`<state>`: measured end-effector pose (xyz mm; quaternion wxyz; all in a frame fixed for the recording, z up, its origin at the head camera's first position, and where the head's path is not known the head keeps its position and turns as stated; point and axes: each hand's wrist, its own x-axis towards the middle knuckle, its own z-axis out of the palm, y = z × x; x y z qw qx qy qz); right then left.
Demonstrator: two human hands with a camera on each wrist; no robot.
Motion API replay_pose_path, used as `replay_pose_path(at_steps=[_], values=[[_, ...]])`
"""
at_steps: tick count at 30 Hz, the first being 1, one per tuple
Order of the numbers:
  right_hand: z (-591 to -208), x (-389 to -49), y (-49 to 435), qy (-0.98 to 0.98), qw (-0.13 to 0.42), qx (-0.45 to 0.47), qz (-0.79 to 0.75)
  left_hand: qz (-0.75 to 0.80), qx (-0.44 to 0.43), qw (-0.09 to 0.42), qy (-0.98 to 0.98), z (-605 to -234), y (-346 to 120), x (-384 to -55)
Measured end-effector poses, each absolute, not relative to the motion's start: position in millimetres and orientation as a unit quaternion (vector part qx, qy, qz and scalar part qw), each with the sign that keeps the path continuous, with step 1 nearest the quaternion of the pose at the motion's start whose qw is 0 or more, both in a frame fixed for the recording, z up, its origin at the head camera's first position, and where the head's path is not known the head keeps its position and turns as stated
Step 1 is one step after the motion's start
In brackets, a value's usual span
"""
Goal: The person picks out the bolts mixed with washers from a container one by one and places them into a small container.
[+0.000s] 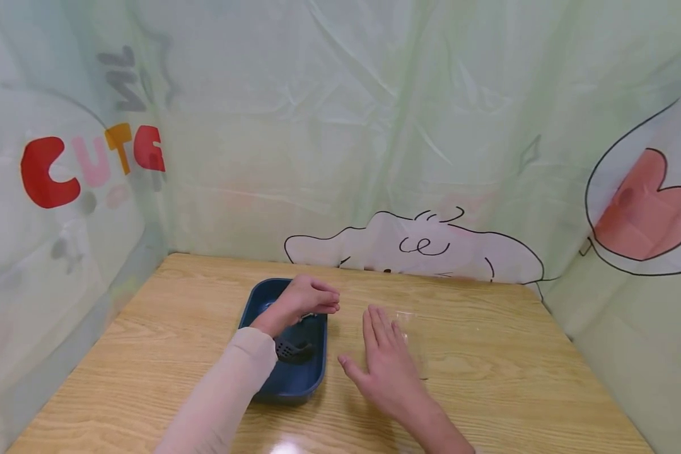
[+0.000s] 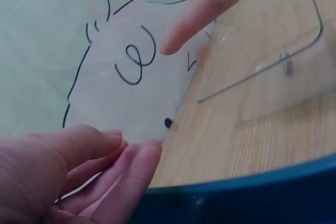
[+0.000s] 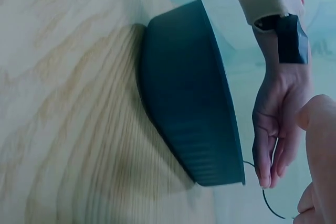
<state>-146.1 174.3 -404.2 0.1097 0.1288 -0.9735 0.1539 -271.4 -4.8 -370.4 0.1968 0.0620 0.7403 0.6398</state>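
Observation:
My left hand (image 1: 309, 297) hangs over the right rim of a blue plastic bin (image 1: 320, 372). Its fingers are loosely bent with the thumb close to them, and nothing shows between them in the left wrist view. Inside the bin lies a black perforated piece (image 1: 295, 353) with a curved end; something small and shiny beneath the hand is mostly hidden. To the right of the bin, my right hand (image 1: 388, 366) is spread with straight fingers, its thumb apart. Beside it sits a clear plastic piece (image 1: 415, 353) with rounded corners; whether they touch I cannot tell.
A wood-grain table (image 1: 488, 366) carries everything. Pale printed curtains (image 1: 340, 126) close off the back and both sides. A small grey metallic spot (image 2: 286, 64) shows at the clear piece in the left wrist view.

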Motion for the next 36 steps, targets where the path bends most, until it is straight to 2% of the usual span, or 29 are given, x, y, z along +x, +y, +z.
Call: replay_pose_path(at_steps=[18, 36], values=[[-413, -147, 141, -0.976, 0.042, 0.152, 0.15, 0.608, 0.029, 0.165, 0.776, -379, -41, -276], [-425, -146, 118, -0.976, 0.009, 0.166, 0.139, 0.585, -0.008, 0.155, 0.796, -393, -58, -274]])
